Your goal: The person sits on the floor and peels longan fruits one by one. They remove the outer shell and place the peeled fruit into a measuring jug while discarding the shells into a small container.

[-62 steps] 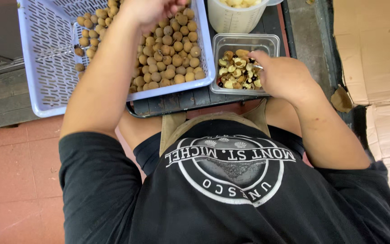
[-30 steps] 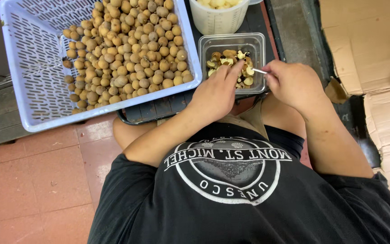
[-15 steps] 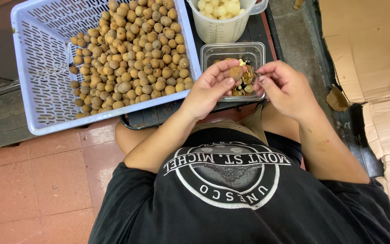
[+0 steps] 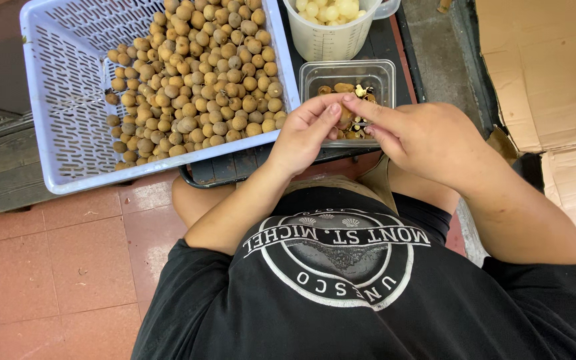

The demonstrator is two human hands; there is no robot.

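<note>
My left hand [image 4: 305, 133] and my right hand [image 4: 421, 137] meet over a clear plastic tub [image 4: 315, 73] that holds brown shells and seeds. Between the fingertips of both hands sits one small brown round fruit [image 4: 345, 117], mostly hidden by the fingers. A pale blue slotted basket [image 4: 61, 87] to the left holds a heap of brown round fruits [image 4: 208, 73]. Behind the tub stands a white measuring jug [image 4: 331, 40] filled with peeled pale fruit flesh.
Basket, tub and jug rest on a dark tray [image 4: 235, 167] at my knees. Red floor tiles [image 4: 48, 267] lie at lower left. Flattened brown cardboard [image 4: 541, 73] lies to the right. My black printed shirt fills the lower frame.
My left hand left the basket with a fruit and came to the tub. Both hands have closed together on the fruit; the view has shifted down slightly.
</note>
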